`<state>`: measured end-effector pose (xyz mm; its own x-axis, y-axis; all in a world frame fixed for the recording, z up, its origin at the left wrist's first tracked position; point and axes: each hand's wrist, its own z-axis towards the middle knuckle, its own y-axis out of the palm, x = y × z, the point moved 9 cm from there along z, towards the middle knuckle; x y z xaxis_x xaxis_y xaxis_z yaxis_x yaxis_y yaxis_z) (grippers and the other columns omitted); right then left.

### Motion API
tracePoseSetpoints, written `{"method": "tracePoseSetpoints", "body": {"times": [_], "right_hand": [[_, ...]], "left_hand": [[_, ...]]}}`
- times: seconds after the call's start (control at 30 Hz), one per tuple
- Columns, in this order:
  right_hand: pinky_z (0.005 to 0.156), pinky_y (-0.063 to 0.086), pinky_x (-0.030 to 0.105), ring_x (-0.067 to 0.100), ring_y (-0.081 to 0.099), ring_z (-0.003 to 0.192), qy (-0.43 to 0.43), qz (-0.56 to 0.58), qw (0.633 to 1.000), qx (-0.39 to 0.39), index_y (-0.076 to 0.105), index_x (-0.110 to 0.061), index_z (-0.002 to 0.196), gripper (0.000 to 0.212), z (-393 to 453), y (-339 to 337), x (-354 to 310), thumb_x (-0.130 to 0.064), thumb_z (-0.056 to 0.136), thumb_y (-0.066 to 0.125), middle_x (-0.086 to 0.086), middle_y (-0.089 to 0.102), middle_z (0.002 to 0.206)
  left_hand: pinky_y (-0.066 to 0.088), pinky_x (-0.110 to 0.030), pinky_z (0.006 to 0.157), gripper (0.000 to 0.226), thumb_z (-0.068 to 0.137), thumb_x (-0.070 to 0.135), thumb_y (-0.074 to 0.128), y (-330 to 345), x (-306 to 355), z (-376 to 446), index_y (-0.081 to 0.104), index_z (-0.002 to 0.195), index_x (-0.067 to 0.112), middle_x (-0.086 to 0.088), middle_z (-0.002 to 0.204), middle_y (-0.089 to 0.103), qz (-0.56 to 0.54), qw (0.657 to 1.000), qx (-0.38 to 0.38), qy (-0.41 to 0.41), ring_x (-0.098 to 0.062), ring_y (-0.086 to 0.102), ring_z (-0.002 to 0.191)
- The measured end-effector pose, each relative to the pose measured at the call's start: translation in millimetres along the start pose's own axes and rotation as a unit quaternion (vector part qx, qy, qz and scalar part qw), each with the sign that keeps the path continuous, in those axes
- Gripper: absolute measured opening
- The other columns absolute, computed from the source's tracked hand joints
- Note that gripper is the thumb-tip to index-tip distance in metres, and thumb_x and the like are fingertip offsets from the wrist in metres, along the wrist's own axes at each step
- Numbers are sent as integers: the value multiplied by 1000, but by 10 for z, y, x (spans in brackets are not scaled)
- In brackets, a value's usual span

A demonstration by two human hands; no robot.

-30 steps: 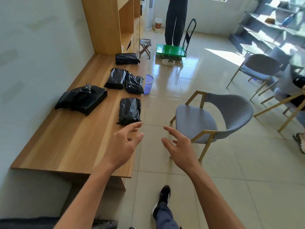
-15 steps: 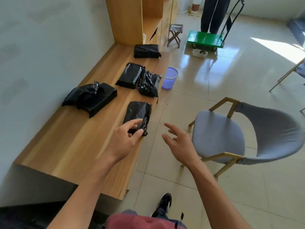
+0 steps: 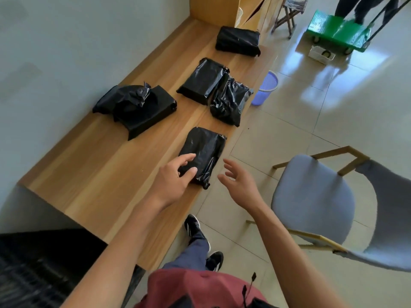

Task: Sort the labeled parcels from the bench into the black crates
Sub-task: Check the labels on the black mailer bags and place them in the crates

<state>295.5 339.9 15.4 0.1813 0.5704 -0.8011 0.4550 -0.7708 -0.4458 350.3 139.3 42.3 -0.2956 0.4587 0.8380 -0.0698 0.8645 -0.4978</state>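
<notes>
Both bare forearms reach forward from the bottom of the head view. The left hand point(image 3: 172, 177) is stretched out palm-down, fingers loosely spread and slightly bent, its thumb and forefinger parted. The right hand point(image 3: 239, 184) hovers just beside it with the palm turned inward toward the left, fingers relaxed and fanned apart, holding nothing.

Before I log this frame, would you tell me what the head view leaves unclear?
- Labels: none can be seen on the nearest parcel or the other black parcels; only black wrap shows.
- Left hand: its palm side is hidden, so contact with that parcel is uncertain.
- Black crate: cut off by the left and bottom edges, blurred.
- Standing person: cut off by the top edge.
</notes>
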Motion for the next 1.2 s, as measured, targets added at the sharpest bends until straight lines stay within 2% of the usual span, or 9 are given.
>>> {"method": "tracePoseSetpoints", "body": {"times": [0.23, 0.3, 0.4, 0.53, 0.63, 0.8, 1.0, 1.1, 1.2], "right_hand": [[105, 48, 31, 15, 59, 131, 104, 59, 992, -47, 38, -25, 160, 61, 678, 272, 270, -19, 104, 61, -1, 50, 157], [110, 49, 39, 13, 60, 128, 126, 73, 988, -56, 38, -26, 159, 61, 832, 343, 358, -19, 103, 61, -2, 50, 158], [114, 46, 50, 20, 54, 138, 154, 79, 983, -61, 36, -27, 160, 64, 1048, 406, 451, -21, 102, 61, 0, 47, 160], [108, 52, 47, 26, 56, 135, 197, 104, 973, -60, 32, -19, 162, 68, 1278, 459, 555, -17, 101, 62, 8, 48, 158], [89, 57, 36, 26, 60, 129, 231, 123, 963, -70, 29, -13, 163, 69, 1391, 493, 612, -14, 102, 63, 11, 51, 155], [99, 55, 41, 26, 60, 128, 272, 139, 948, -87, 29, -10, 162, 69, 1536, 583, 690, -16, 102, 64, 10, 55, 149], [101, 54, 39, 24, 68, 113, 304, 170, 934, -80, 33, -10, 160, 66, 1670, 561, 711, -11, 101, 63, -2, 65, 107], [105, 49, 47, 17, 68, 101, 323, 186, 925, -77, 40, -12, 157, 63, 1685, 565, 706, -13, 99, 63, -2, 69, 108], [96, 50, 44, 18, 67, 100, 330, 200, 920, -75, 56, -14, 144, 49, 1682, 607, 633, -16, 96, 66, 4, 72, 114]], "left_hand": [[35, -30, 115, 48, 103, 30, 61, 233, -372, 641, 52, 150, 25, 2, 152, 54, 62, 996, -45, -46, -15, 45, 142], [28, -31, 120, 48, 104, 27, 60, 326, -436, 777, 52, 150, 22, 0, 157, 48, 81, 994, -52, -55, -18, 36, 149], [18, -39, 127, 52, 105, 29, 58, 499, -552, 923, 46, 155, 23, -3, 166, 33, 106, 988, -77, -82, -22, 19, 157], [11, -44, 129, 58, 105, 35, 56, 683, -703, 1050, 37, 160, 27, -2, 172, 18, 143, 977, -105, -116, -23, 5, 160], [15, -48, 128, 60, 105, 37, 55, 778, -792, 1085, 33, 161, 29, -1, 173, 15, 160, 968, -119, -151, -23, 4, 160], [21, -53, 125, 61, 105, 40, 54, 853, -884, 1118, 31, 162, 31, 1, 172, 16, 192, 958, -119, -175, -23, 5, 159], [25, -48, 124, 73, 102, 36, 59, 806, -943, 1132, 22, 164, 25, 2, 171, 22, 201, 962, -73, -172, -24, 13, 158], [25, -47, 125, 80, 100, 37, 63, 782, -974, 1140, 19, 165, 23, 2, 170, 24, 194, 965, -62, -164, -24, 17, 157], [26, -47, 125, 88, 96, 44, 67, 748, -977, 1154, 16, 165, 23, 0, 170, 23, 191, 966, -52, -164, -25, 19, 156]]}}
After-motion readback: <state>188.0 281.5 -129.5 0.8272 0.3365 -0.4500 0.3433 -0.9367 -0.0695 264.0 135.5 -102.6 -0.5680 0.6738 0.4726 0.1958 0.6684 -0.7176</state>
